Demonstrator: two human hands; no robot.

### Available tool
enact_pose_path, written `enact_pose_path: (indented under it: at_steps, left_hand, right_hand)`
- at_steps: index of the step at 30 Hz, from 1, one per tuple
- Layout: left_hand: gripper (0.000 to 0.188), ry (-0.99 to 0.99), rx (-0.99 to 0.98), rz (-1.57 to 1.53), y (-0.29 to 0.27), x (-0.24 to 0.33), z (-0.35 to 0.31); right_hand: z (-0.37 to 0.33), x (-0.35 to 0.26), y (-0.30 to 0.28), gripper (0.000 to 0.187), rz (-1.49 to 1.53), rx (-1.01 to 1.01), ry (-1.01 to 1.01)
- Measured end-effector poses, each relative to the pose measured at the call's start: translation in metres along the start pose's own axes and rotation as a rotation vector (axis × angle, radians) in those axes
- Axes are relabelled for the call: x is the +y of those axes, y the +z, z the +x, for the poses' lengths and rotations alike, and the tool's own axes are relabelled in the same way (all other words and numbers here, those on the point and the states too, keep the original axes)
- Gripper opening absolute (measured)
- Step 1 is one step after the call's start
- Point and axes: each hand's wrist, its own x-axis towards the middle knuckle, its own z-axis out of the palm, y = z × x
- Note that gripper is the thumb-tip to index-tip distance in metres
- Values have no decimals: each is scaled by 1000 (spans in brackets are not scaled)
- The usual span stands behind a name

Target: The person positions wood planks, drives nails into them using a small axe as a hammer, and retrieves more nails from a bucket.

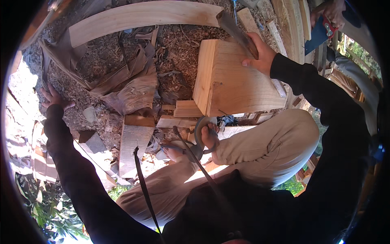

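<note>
My right hand (262, 55) is closed round the near end of a dark brown, stick-like piece of wood (233, 30), over the top of a large pale wooden block (243, 87). The far end of the stick meets the tip of a long curved plank (142, 17). Far to the left, my left hand (56, 99) has its fingers spread, low over the debris-strewn ground. Its fingertips are close to a brown dried strip (45, 69); whether they touch it I cannot tell. A crumpled brown dried sheet (130, 87) lies between my hands.
Wood shavings (178, 53) and offcuts (136, 150) cover the ground. My sandalled feet (209, 136) are beside the block. At the upper right, another person's hand (333, 14) holds a red-handled saw (319, 38) by stacked planks (290, 24). Green leaves (48, 207) grow at lower left.
</note>
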Motion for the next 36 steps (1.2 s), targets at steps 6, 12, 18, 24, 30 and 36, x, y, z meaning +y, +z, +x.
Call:
enact_pose_path:
  at_steps: [6,12,18,24,30,36]
  left_hand:
    - [83,-178,656,-481,51,-7,-78]
    - [61,-329,785,-665,-19,80,-245]
    - [43,448,45,-1767,-58,228,-396]
    - [39,69,-18,-2119,-46,305,-435]
    - [38,-17,10,-2090,-48,309,-438]
    - [45,-110,-41,-2214,-49,306,-440]
  right_hand:
    - [7,20,-4,70,-197,-86,-260]
    - [39,17,-45,65,158,-558,-41]
    - [44,34,-31,66,167,-513,-88]
    - [23,27,-22,58,-170,-156,-149]
    - [2,7,-19,58,-229,-154,-190]
    - [32,34,-27,85,231,-468,46]
